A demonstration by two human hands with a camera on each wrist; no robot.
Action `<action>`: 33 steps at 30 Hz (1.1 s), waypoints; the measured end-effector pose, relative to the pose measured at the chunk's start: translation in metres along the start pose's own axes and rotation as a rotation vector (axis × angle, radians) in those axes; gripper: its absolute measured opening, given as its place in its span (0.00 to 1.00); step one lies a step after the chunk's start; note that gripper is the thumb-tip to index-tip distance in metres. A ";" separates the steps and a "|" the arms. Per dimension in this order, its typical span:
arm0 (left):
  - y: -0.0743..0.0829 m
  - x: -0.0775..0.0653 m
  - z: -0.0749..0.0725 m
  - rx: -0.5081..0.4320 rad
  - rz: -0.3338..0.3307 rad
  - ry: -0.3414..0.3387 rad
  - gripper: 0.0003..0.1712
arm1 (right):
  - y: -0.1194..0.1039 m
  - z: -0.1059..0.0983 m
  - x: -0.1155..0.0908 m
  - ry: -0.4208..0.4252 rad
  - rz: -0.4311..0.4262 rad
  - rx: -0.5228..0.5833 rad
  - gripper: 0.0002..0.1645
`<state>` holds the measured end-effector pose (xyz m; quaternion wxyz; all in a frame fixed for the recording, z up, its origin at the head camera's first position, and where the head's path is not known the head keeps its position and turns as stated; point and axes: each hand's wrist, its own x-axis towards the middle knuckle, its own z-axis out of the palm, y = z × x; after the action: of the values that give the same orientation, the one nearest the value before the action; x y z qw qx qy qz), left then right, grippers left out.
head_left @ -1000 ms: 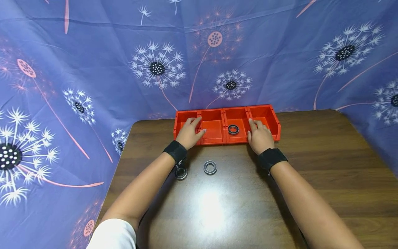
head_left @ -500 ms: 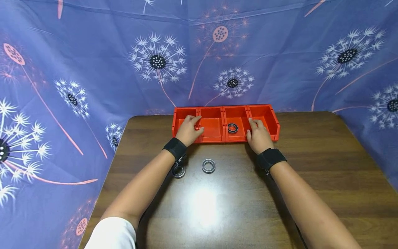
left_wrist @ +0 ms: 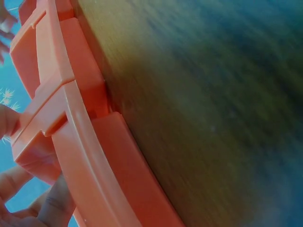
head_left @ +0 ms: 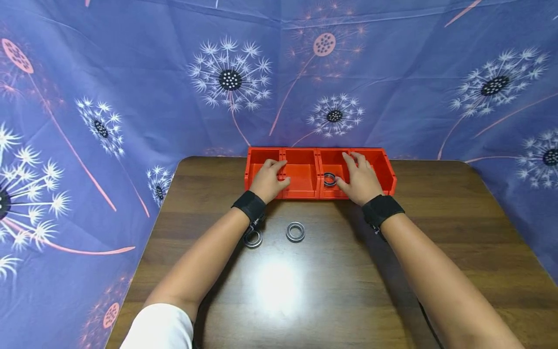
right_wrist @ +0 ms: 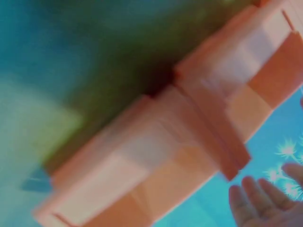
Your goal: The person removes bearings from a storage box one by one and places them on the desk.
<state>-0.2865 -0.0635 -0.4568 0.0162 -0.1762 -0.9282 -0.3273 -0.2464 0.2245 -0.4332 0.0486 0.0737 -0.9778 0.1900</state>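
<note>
A row of red bins (head_left: 301, 195) stands at the table's far edge. My left hand (head_left: 267, 183) reaches over the leftmost bin, thumb and fingers parted at the first divider. In the left wrist view its fingers (left_wrist: 56, 203) lie behind the front wall. My right hand (head_left: 363, 182) hovers with spread fingers over the divider of the two right bins; the right wrist view shows its fingers (right_wrist: 258, 196) off the plastic. Its thumb comes close to a ring-shaped bearing (head_left: 327, 182) lying in the third bin. Two more bearings lie on the table, one (head_left: 295, 232) in front and another (head_left: 254, 239) beside my left wrist.
The brown wooden table (head_left: 457, 242) extends to both sides of the bins and towards me. A blue dandelion-print cloth (head_left: 270, 97) hangs right behind the bins and along the left side. Light glares off the tabletop (head_left: 279, 288) in the middle.
My right hand has come off the right-hand bins' divider and spread its thumb and fingers, the thumb moving left towards the bearing. The left hand keeps nearly the same place on the bins.
</note>
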 end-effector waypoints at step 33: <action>-0.007 0.003 0.001 -0.013 0.018 -0.018 0.37 | -0.007 0.039 0.062 -0.378 -0.106 -0.165 0.39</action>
<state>-0.2912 -0.0668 -0.4614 0.0099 -0.1875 -0.9246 -0.3314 -0.3088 0.1951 -0.4589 -0.1198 0.1552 -0.9765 0.0894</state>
